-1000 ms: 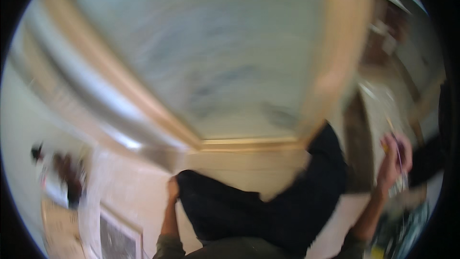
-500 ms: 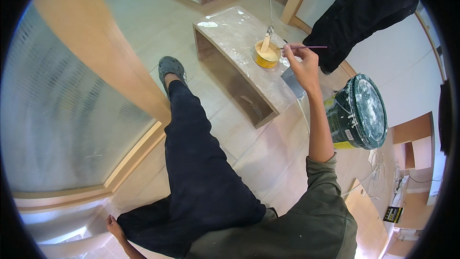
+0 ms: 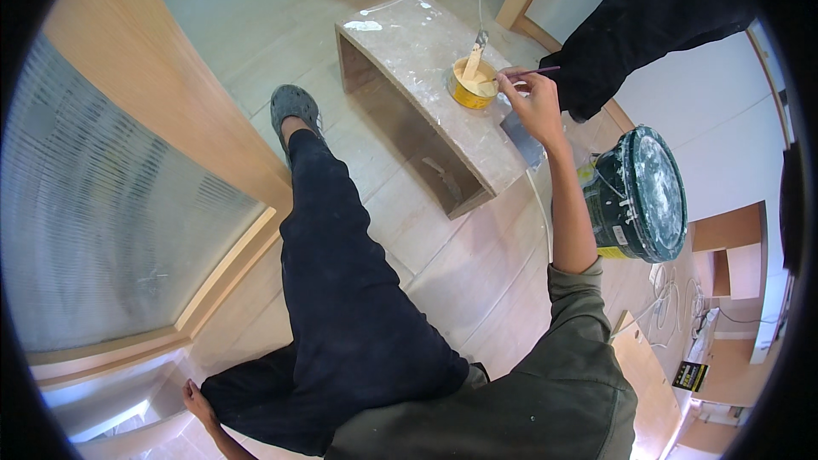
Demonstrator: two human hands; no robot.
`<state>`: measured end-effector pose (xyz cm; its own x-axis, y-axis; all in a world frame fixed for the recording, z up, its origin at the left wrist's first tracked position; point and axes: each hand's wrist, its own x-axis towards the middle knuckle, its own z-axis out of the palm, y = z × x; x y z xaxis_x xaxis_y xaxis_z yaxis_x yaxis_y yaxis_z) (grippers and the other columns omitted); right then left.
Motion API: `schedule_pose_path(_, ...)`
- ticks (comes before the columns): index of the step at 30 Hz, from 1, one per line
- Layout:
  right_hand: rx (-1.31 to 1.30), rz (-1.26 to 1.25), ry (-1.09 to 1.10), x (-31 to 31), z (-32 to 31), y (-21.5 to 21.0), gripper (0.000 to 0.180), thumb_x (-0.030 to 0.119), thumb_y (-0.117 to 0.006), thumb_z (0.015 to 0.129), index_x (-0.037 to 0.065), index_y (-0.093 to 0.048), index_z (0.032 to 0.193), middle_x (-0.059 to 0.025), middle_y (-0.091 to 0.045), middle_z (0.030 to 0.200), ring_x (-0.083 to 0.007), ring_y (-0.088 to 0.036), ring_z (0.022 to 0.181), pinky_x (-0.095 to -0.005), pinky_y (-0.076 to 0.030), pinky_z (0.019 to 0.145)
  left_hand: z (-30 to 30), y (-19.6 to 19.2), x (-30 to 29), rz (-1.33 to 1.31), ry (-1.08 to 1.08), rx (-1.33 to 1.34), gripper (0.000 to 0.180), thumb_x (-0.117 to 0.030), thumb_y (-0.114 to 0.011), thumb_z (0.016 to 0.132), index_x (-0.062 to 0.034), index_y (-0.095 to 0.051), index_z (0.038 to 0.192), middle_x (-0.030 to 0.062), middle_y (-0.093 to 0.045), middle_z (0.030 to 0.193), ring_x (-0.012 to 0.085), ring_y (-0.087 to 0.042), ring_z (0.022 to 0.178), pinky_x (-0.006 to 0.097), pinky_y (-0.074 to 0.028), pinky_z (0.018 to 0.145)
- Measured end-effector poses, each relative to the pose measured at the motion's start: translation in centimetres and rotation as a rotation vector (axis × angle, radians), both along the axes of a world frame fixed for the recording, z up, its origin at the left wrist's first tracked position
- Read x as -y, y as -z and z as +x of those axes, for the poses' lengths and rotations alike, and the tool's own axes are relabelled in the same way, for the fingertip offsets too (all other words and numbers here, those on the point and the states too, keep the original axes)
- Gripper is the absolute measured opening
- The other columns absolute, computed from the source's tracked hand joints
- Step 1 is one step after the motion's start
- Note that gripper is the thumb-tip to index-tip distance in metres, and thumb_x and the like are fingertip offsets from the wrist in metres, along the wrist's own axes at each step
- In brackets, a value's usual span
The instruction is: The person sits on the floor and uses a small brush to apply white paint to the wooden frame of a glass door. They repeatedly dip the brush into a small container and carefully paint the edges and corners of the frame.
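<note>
My right hand pinches a thin brush with a dark purple handle. The brush slants down to the left, its tip over or in the pale yellow paste of a round yellow tin. A flat wooden stick with a stained end leans in the same tin. Under the tin is a paint-spotted box-like stand, open along its side. At the lower left, my left hand lies beside the bent knee in dark trousers, its fingers loosely extended and partly hidden, holding nothing I can see.
A dark green bucket with a white-smeared lid stands right of my forearm. Another dark trouser leg reaches in at the upper right. A framed ribbed-glass panel borders the left. Loose cables and a wooden board lie lower right.
The brush has tilted, its handle end rising, and its tip has shifted slightly left over the tin. The whole view has shifted a little. My left hand stays by the knee.
</note>
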<state>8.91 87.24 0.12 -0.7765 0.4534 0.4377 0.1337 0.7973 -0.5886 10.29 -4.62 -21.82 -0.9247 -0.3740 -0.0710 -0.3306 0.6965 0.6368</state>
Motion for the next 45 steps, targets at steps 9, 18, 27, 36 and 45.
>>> schedule_pose_path(9, 0.037, 0.039, -0.005, -0.1, -0.5, 0.0, 0.028, 0.018, -0.067, 0.091, -0.007, -0.073, 0.101, -0.0177, -0.074, 0.092, -0.0203, -0.072, 0.079, -0.0315, -0.056, 0.078, 0.1, 0.1, 0.5, 0.005, 0.015, -0.009, 0.040, -0.029, -0.056, 0.101, 0.0058, -0.062, 0.118, 0.0149, -0.066, 0.106, 0.0227, -0.060, 0.096, 0.034, -0.046, 0.089)
schedule_pose_path(18, 0.006, 0.034, -0.014, -0.4, -0.6, 0.6, 0.028, 0.019, -0.069, 0.090, -0.007, -0.073, 0.099, -0.0169, -0.073, 0.085, -0.0207, -0.070, 0.073, -0.0308, -0.056, 0.073, 0.2, -1.1, -0.7, 0.031, 0.028, 0.017, 0.042, -0.031, -0.056, 0.102, 0.0057, -0.061, 0.121, 0.0148, -0.065, 0.104, 0.0212, -0.059, 0.092, 0.033, -0.048, 0.085)
schedule_pose_path(27, -0.206, -0.404, -0.060, -0.4, 0.3, -1.3, 0.025, 0.018, -0.066, 0.095, -0.007, -0.070, 0.101, -0.0075, -0.070, 0.091, -0.0122, -0.066, 0.080, -0.0270, -0.053, 0.075, 1.6, 1.6, 0.9, 0.313, -0.151, -0.114, 0.041, -0.030, -0.053, 0.102, 0.0057, -0.061, 0.122, 0.0163, -0.065, 0.112, 0.0218, -0.060, 0.101, 0.034, -0.047, 0.092)
schedule_pose_path(36, -0.468, -0.547, -0.539, 13.8, -3.2, -10.2, 0.018, 0.009, -0.062, 0.096, -0.005, -0.065, 0.107, -0.0113, -0.067, 0.088, -0.0174, -0.064, 0.079, -0.0293, -0.051, 0.074, 14.8, 5.6, 3.2, 0.168, -0.480, -0.064, 0.034, -0.019, -0.057, 0.096, 0.0023, -0.065, 0.121, 0.0151, -0.064, 0.124, 0.0235, -0.061, 0.111, 0.035, -0.049, 0.093)
schedule_pose_path(45, -0.126, -0.143, -1.590, 41.6, -9.0, -13.1, 0.019, -0.003, -0.059, 0.085, -0.001, -0.069, 0.102, -0.0119, -0.070, 0.079, -0.0194, -0.069, 0.068, -0.0293, -0.054, 0.063, 30.7, 7.0, 0.1, -0.543, -1.033, 0.354, 0.050, -0.042, -0.050, 0.098, -0.0248, -0.047, 0.145, 0.0160, -0.035, 0.152, 0.0347, -0.034, 0.140, 0.059, -0.028, 0.108)
